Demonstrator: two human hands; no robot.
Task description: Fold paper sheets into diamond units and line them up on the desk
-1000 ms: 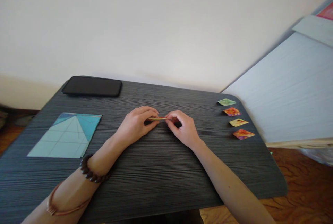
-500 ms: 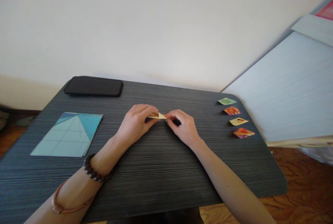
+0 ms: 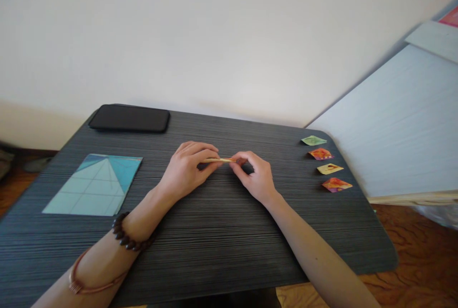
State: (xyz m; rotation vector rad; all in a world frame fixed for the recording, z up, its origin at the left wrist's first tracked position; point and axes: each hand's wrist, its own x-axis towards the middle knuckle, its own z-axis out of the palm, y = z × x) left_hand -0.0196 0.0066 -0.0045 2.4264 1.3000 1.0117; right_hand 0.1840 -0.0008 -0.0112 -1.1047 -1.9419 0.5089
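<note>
A small folded piece of paper (image 3: 223,160), pale yellow with some orange, is held between my two hands just above the table's middle and shows nearly edge-on. My left hand (image 3: 189,164) pinches its left part between thumb and fingers, hiding much of it. At the right end, my right hand (image 3: 252,172) grips the tip with thumb and forefinger. On the right of the table lie several small folded paper pieces: a green one (image 3: 314,141), an orange-red one (image 3: 321,154), a yellow one (image 3: 330,169) and another orange-red one (image 3: 337,185).
The dark ribbed table (image 3: 222,246) stands against a white wall (image 3: 229,40). A black phone (image 3: 129,118) lies at its back left. In front of it sits a stack of blue and pale creased paper (image 3: 93,186). A light panel (image 3: 400,122) borders the right side.
The folded paper has tipped from showing a pale triangular flap to a thin edge. Both hands keep hold of it and have barely shifted.
</note>
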